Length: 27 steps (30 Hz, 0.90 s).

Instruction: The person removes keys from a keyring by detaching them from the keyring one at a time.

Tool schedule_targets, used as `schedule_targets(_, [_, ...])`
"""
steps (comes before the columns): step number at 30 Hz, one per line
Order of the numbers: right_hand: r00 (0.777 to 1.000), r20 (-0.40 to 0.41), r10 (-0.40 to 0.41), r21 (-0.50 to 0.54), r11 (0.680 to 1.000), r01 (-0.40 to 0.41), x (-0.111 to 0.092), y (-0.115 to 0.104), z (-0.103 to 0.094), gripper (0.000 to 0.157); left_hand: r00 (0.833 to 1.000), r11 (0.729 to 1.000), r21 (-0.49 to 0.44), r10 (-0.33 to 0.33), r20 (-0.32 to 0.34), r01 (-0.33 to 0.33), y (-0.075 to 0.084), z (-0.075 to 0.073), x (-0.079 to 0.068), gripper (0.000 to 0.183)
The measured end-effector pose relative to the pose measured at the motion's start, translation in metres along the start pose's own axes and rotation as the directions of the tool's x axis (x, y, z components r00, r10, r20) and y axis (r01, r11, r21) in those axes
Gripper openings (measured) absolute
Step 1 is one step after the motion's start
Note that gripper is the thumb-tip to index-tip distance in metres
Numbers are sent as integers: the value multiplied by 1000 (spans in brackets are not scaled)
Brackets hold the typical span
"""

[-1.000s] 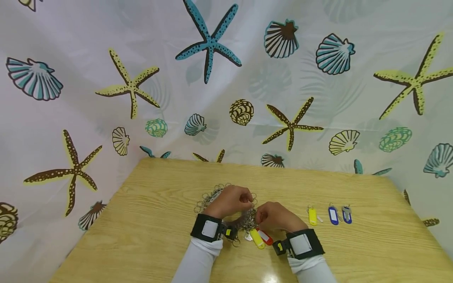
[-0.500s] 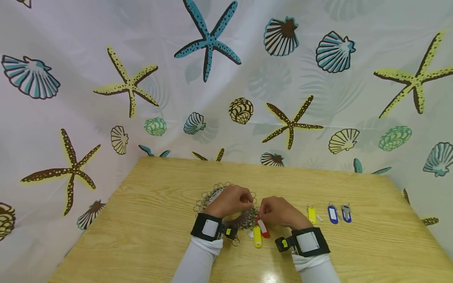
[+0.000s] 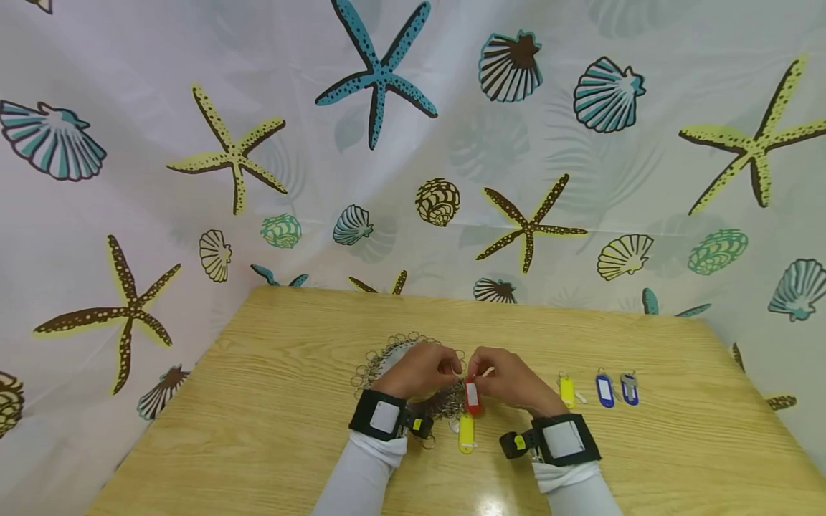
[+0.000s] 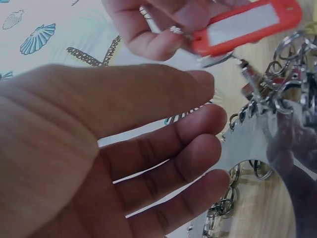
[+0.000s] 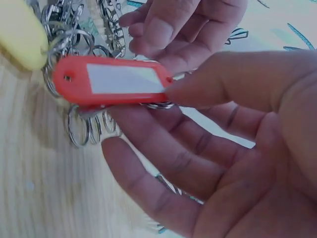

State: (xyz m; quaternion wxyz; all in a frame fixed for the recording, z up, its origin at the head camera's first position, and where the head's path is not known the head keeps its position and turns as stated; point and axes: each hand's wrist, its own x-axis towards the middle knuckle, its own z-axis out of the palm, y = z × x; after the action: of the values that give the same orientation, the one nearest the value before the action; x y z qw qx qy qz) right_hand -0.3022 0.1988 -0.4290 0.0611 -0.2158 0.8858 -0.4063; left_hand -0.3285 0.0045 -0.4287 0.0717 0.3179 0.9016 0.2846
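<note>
My right hand (image 3: 510, 376) pinches the ring end of a red key tag (image 5: 124, 82) with a white label. Facing it, my left hand (image 3: 422, 369) has thumb and forefinger together at a thin metal split ring (image 4: 218, 61) beside the tag; how the fingertips meet it is partly hidden. Below and behind both hands lies a heap of metal rings and clips (image 4: 292, 89), set around a pale grey, flat, round-edged piece (image 4: 242, 131). A yellow key tag (image 3: 466, 433) lies at the near edge of the heap.
Farther right on the wooden table (image 3: 245, 401) lie a yellow tag (image 3: 567, 393) and two blue tags, one (image 3: 604, 390) left of the other (image 3: 629, 389), with keys. A seashell-print curtain (image 3: 400, 165) stands behind the table.
My right hand has risen slightly, bringing the red tag up off the heap to hang upright by my left fingertips. The yellow tag has swung straighter. My left hand stays almost still.
</note>
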Motion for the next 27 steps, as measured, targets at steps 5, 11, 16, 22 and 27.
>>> schedule_targets(5, [995,58,-82,164,984,72,2,-4,3,9,999,1000,-6,31,33,-31,-2,0,0,5])
schedule_targets(11, [993,81,-88,204,976,70,4,-11,7,12,999,1000,1,21,39,-21,-2,0,0,7])
schedule_targets(16, [998,36,-47,169,985,40,7,-8,10,13,999,999,19,27,18,-27,-2,0,1,6])
schedule_targets(22, [999,-52,15,55,998,-12,7,-7,10,11,998,998,7,57,29,-58,-1,0,0,9])
schedule_targets(27, [988,-112,107,-36,993,-112,5,-7,8,18,996,997,7,73,47,-73,-2,0,-1,9])
